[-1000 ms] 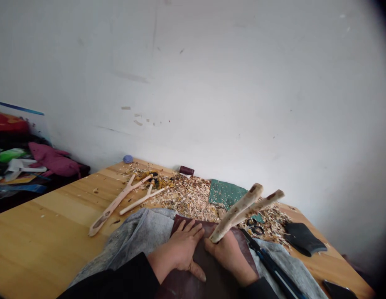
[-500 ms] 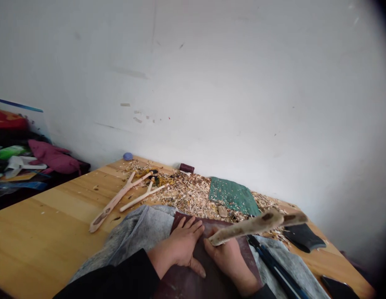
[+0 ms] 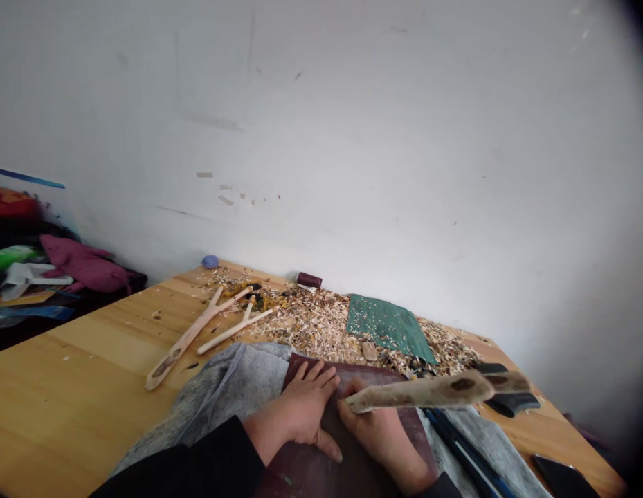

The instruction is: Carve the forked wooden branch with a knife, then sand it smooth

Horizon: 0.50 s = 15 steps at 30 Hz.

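My left hand (image 3: 303, 411) lies flat with fingers spread on a dark red sheet (image 3: 279, 477), pressing it down over a grey cloth. My right hand (image 3: 381, 436) is closed round the near end of a peeled wooden stick (image 3: 425, 392) with dark knots; its far end, which seems to fork, points right. The fist rests against the sheet, and the stick's gripped end is partly hidden by the fingers. Beyond the left hand lie a larger forked stick (image 3: 189, 337) and a smaller forked stick (image 3: 232, 332), both bare pale wood.
Wood shavings (image 3: 315, 321) cover the table's back part, with a green sheet (image 3: 388, 326) among them. The grey cloth (image 3: 232, 373) lies under the red sheet. Blue-black tool handles (image 3: 461, 446), a black phone-like slab (image 3: 560, 476) and a dark object (image 3: 511, 401) lie at right.
My right hand has tilted the stick, so its far end has swung right and lower. My left hand stays in place on the sheet.
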Motion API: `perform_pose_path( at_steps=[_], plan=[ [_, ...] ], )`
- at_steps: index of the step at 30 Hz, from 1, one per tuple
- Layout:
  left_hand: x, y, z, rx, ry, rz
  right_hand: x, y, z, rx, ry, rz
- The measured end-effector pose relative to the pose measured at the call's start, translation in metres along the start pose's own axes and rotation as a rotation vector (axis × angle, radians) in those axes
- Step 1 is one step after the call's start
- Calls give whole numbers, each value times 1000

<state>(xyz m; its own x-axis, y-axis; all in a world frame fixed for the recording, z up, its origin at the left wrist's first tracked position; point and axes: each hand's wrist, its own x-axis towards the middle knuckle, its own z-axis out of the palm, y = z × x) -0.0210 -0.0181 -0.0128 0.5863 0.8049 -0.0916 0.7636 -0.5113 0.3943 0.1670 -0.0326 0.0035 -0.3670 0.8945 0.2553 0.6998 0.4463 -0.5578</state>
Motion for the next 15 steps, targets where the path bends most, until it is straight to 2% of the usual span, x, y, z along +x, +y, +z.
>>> perform_pose_path(
  at_steps=[2,4,7,9,12,15],
  plan=[
    [-2,2,-2,10,1,2,0,7,-5,-153,61,65],
    [-3,4,-3,9,-8,-2,-3,7,-9,-172,57,92],
    [-5,7,-3,2,-25,-22,-9,-5,-6,29,-67,51],
    [-5,9,-4,6,-40,-37,-10,-12,-2,153,-105,10],
    [-5,10,-4,16,-61,-31,-5,-9,3,215,-70,-66],
    [-6,10,-3,31,-61,-15,-1,6,-1,77,49,-90]
  ],
)
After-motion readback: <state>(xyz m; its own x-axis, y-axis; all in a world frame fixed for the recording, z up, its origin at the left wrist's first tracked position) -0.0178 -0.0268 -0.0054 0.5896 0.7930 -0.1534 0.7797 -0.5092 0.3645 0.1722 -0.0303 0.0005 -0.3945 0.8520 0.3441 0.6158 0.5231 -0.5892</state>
